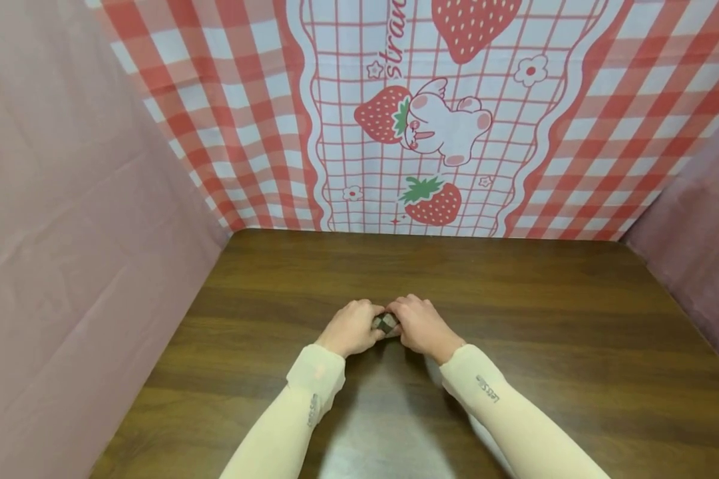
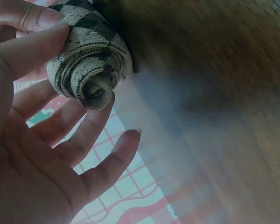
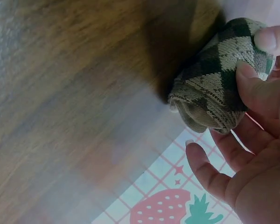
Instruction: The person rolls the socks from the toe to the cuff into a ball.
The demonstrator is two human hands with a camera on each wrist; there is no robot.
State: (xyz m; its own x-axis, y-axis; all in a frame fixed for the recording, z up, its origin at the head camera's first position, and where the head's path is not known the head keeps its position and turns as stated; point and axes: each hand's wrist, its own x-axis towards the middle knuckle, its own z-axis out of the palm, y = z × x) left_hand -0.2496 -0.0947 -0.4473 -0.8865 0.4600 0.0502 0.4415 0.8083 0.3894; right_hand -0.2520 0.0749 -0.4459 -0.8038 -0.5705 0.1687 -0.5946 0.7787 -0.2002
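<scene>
A rolled-up sock (image 1: 386, 324) in a beige and dark green checkered knit lies between both hands, close over the middle of the table. My left hand (image 1: 352, 327) grips its left end with thumb and fingers. From the other side my right hand (image 1: 424, 327) grips the right end, thumb on the near face. The left wrist view shows the spiral end of the rolled sock (image 2: 91, 60), with the little finger held apart from it. Folded edges show at the opposite end of the sock (image 3: 210, 88) in the right wrist view.
The brown wood-grain table (image 1: 515, 299) spreads around the hands. Behind it hangs a red-and-white checked cloth (image 1: 251, 133) with strawberry prints. Pink cloth (image 1: 84, 233) borders the left side, and another pink drape (image 1: 695, 246) borders the right.
</scene>
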